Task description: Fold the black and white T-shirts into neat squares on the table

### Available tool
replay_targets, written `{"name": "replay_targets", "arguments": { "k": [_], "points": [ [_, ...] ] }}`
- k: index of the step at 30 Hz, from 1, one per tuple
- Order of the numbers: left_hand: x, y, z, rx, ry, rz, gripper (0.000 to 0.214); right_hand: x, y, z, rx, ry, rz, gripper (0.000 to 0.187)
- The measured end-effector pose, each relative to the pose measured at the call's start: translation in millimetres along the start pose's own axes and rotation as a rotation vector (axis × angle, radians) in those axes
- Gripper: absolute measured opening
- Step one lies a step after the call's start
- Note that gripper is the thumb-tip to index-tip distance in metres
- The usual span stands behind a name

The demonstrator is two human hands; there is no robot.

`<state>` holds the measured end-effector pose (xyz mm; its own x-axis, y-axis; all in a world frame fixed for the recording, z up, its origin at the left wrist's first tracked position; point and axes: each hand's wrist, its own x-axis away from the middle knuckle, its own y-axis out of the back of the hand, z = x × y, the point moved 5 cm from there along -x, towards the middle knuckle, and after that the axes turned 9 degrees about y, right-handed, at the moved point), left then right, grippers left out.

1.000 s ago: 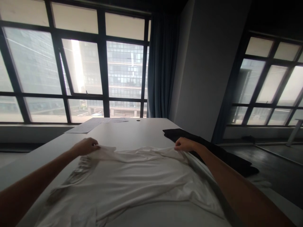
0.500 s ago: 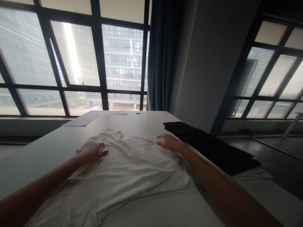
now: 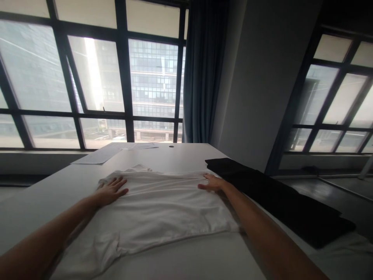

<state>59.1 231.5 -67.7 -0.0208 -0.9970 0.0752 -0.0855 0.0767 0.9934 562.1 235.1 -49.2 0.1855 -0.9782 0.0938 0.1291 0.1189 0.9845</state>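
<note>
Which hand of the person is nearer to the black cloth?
Right. The right hand is on the white garment, just left of the black cloth; the left hand is farther away, across the garment.

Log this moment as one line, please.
left hand: spread on white garment | right hand: open on garment's right side | black cloth: right of garment | papers: table's far left

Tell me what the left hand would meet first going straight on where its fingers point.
The left hand would likely meet the rumpled far edge of the white shirt beneath it, then white tabletop; depth is unclear.
</note>
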Motion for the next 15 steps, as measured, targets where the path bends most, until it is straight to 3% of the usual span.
{"name": "replay_targets", "arguments": {
  "k": [3,6,9,12,15],
  "points": [
    [-10,3.5,-1,-0.009,-0.048,-0.027,0.076,-12,6,5,0.123,-0.083,-0.077,0.077],
    [-5,18.8,-6,-0.067,-0.046,-0.24,0.064,-7,21,16,0.302,-0.094,-0.358,0.051],
    [20,34.4,-22,-0.101,-0.1,-0.391,0.049,14,31,32,0.335,-0.024,-0.484,0.04],
    [58,39.8,-39,-0.01,-0.192,-0.272,0.05,44,30,47,0.231,0.123,-0.404,0.033],
    [102,40.8,-45,0.119,-0.295,-0.082,0.057,77,18,50,0.06,0.237,-0.174,0.029]
  ]
}}
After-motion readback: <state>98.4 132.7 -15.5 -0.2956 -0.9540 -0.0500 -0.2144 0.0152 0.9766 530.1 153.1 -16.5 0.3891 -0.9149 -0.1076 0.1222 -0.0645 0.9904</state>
